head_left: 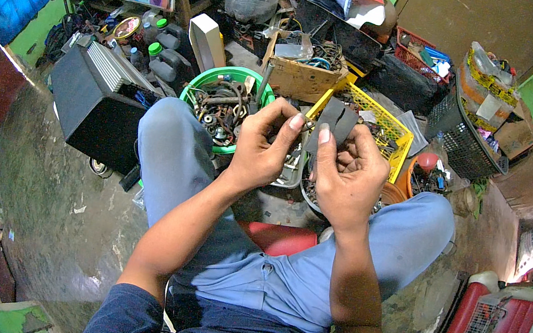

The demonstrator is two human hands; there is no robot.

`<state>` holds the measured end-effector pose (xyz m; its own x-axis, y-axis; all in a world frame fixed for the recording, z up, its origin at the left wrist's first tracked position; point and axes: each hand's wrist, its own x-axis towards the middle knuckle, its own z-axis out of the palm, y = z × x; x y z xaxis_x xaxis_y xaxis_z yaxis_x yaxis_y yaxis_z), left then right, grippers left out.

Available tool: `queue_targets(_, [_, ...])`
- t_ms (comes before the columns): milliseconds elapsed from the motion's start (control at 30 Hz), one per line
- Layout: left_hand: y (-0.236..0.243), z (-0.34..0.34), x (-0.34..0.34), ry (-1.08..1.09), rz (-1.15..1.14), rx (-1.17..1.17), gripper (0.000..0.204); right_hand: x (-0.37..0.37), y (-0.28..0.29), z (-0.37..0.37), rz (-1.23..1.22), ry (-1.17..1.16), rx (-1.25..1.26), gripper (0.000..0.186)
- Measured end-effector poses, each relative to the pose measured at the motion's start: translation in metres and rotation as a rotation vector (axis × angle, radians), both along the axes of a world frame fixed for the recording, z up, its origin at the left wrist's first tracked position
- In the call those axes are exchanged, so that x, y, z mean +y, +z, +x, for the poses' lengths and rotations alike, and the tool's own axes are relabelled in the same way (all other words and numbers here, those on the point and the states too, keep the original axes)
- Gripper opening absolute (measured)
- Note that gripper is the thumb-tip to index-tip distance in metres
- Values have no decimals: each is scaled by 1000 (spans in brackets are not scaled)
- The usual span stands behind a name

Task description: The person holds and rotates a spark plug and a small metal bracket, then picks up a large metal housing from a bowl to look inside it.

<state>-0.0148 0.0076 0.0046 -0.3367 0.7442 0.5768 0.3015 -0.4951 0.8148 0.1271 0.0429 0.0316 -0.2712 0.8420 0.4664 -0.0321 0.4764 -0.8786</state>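
Raised above my lap, my right hand (351, 180) pinches a flat dark grey piece (338, 118) with a slit in it, thumb on its near face. It looks like a bent strip of rubber or abrasive sheet; I cannot tell which. Just left of it, my left hand (261, 145) closes its thumb and forefinger on a small metallic part (308, 123), too small to name. The two hands are close together. Beyond my left hand stands a green basin (189, 93) of mixed metal parts. Behind my right hand is a yellow plastic crate (403, 146) with small pieces inside.
A black box-shaped case (97, 115) stands left of my knee. A cardboard box (301, 78) of cables sits farther off. At the right are a dark mesh basket (462, 138) and a red-and-white container (500, 321). Something red (273, 237) lies between my legs.
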Motion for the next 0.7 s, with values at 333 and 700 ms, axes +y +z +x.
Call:
queue_targets(333, [-4,2,1,15,-8,-25,23,-1,-4,-6,65,-47,-7,11])
queue_targets(700, [-9,-2,7,-12,-252,-42,27,19,-5,-3,174,-264,-207,15])
